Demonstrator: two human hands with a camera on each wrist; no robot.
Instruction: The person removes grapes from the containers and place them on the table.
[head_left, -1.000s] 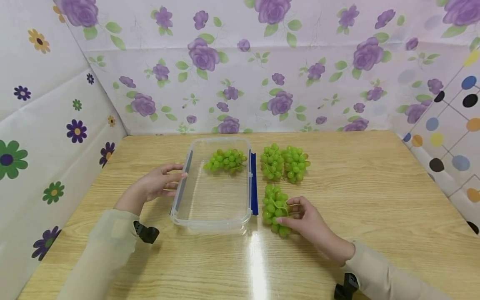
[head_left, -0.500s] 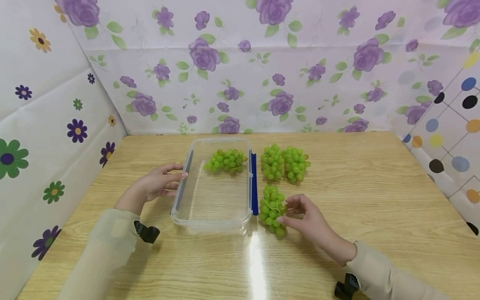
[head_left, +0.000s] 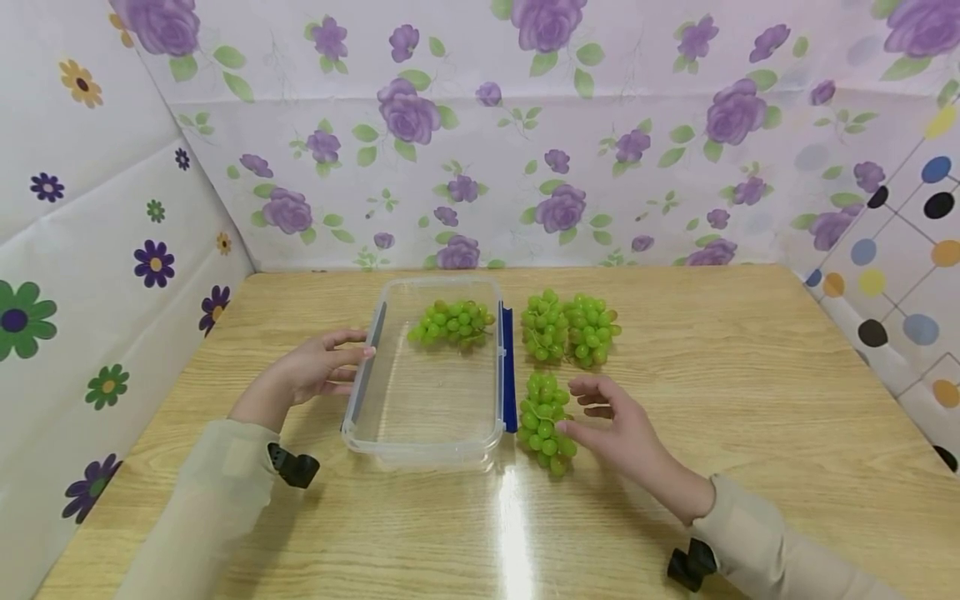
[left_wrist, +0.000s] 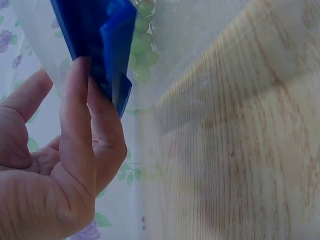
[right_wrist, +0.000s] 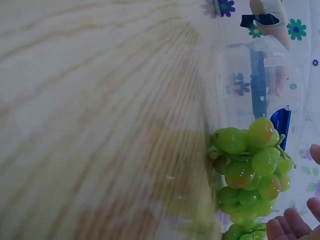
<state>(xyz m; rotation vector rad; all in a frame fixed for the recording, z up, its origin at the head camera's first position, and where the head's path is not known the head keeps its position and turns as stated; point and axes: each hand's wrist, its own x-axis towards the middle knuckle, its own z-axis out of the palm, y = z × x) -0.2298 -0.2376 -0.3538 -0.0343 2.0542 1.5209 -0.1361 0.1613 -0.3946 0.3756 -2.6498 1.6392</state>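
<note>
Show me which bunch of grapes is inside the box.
The grape bunch at the far end of the clear box; the other three bunches lie on the table to its right.

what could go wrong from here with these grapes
The near bunch might come apart if the right hand beside it grips only one end. That bunch could snag on the blue flap sticking out beside it. The clear container may slide if the left hand, touching its edge, pushes.

room above container [head_left: 422,446], blue flap [head_left: 509,375], near grapes [head_left: 546,425] along right side
</note>
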